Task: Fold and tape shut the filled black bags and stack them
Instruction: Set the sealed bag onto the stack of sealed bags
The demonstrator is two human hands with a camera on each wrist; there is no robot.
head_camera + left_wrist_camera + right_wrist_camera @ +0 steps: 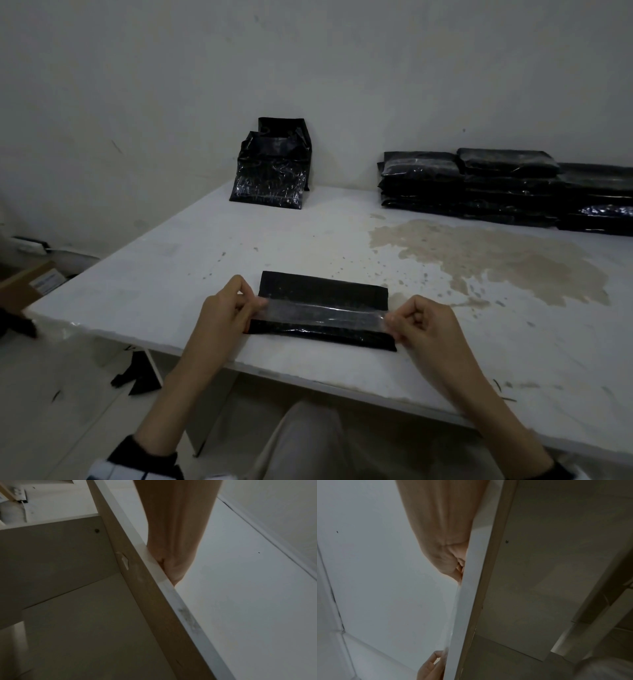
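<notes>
Seen from above, the left hand (224, 308) and the right hand (423, 325) each pinch one end of a strip of clear tape (325, 313), thumb against curled fingers, stretching it flat between them. The strip lies along a folded black bag (322, 291) that rests flat on the white desk (205, 246) directly under and between the hands, close to the desk's near edge. Whether the strip already touches the bag cannot be told.

Beyond the right hand, a brown stain (479, 253) spreads across the desk top. Farther off, ahead of the left hand and against the wall, unsealed black bags (270, 171) stand upright. Far beyond the right hand, at the back of the desk, flat taped black bags sit in stacks (479, 185), side by side.

Both wrist views show only a wrist beside the desk edge; fingers are mostly hidden.
</notes>
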